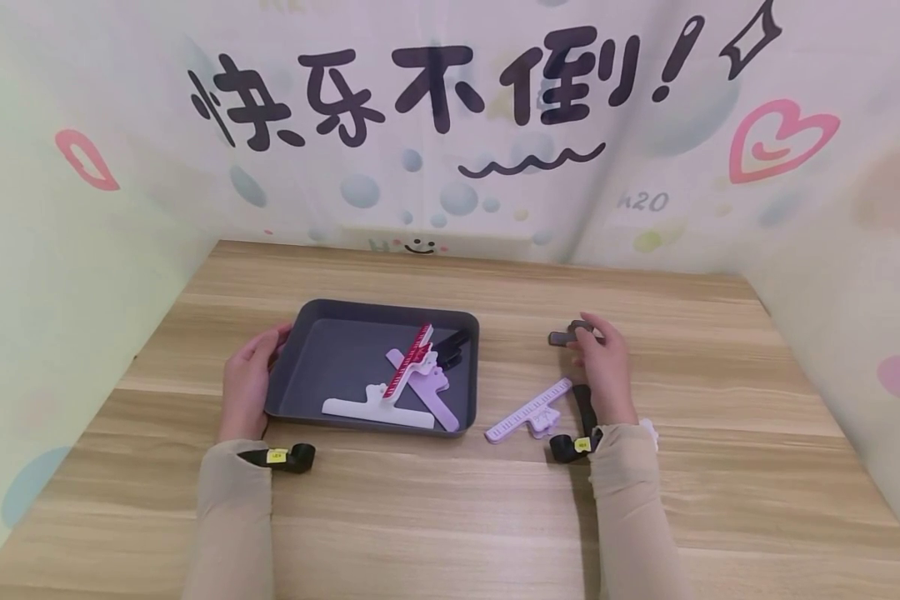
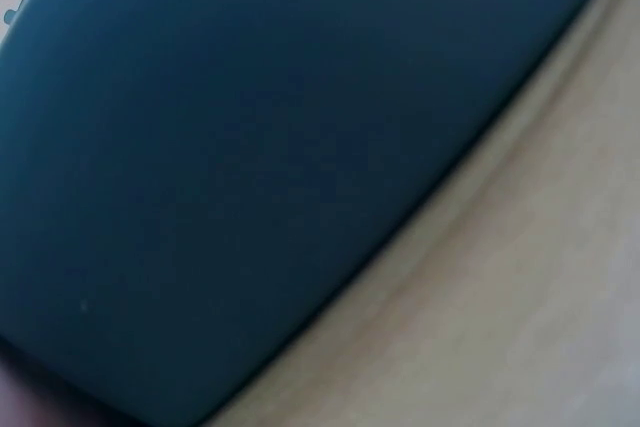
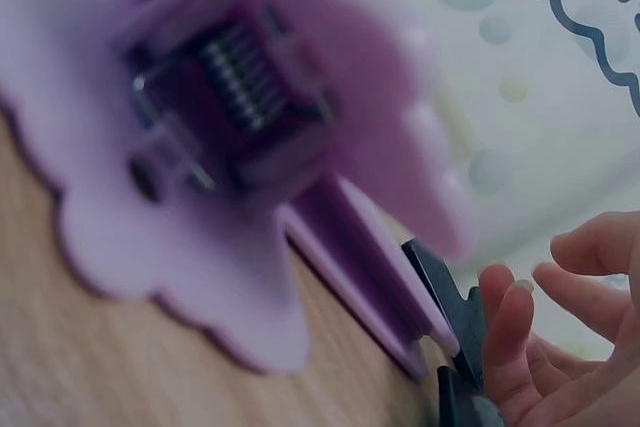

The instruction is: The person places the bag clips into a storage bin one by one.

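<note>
My left hand (image 1: 246, 379) rests against the outside of the left wall of a dark grey tray (image 1: 307, 350); that wall (image 2: 280, 147) fills much of the left wrist view. Inside the tray, toward its right, lie a white clip (image 1: 375, 408), a red and white clip (image 1: 407, 362), a purple clip (image 1: 431, 387) and a black clip (image 1: 452, 348). Over the table to the tray's right, my right hand (image 1: 606, 367) hovers at another black clip (image 1: 562, 338), fingers loosely bent and spread. Nearer lies a light purple ruler-edged clip (image 1: 528, 410), its spring and scalloped grips large in the right wrist view.
A wooden table (image 1: 435, 517) carries everything. A white printed cloth (image 1: 420, 192) hangs along its back edge and both sides. Black straps with small cameras (image 1: 292, 458) sit on both wrists.
</note>
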A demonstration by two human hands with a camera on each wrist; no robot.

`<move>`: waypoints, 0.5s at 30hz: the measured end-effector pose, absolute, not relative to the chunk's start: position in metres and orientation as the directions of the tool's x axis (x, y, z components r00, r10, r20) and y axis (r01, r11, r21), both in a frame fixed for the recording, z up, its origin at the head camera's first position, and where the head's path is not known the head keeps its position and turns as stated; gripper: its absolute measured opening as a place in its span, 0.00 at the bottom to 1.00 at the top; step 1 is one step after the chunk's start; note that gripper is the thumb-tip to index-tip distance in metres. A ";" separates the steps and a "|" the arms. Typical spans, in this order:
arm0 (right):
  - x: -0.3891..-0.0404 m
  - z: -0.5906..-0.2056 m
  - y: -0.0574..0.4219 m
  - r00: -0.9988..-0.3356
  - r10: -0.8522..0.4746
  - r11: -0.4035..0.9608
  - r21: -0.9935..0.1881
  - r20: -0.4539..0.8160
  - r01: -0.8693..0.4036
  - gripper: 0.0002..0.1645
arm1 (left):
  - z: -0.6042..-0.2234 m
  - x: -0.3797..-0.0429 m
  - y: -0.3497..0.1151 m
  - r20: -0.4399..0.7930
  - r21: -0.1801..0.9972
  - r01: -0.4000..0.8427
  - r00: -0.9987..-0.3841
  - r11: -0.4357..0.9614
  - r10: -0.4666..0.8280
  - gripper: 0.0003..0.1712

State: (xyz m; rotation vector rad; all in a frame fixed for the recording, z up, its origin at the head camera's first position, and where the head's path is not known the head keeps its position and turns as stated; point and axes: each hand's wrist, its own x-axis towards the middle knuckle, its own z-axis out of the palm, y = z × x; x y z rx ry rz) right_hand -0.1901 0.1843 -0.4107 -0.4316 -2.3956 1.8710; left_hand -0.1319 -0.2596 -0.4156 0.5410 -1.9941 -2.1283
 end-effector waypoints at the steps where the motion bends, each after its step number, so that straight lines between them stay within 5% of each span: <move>1: -0.190 -0.411 0.184 -0.958 0.263 0.225 -0.959 -0.110 0.172 0.24 | -0.416 -0.132 -0.260 -0.141 0.989 -0.115 -0.919 -0.091 -0.368 0.28; 15: -0.191 -0.415 0.184 -0.968 0.213 0.297 -0.935 -0.132 0.193 0.26 | -0.416 -0.132 -0.260 -0.141 0.990 -0.121 -0.918 -0.078 -0.371 0.26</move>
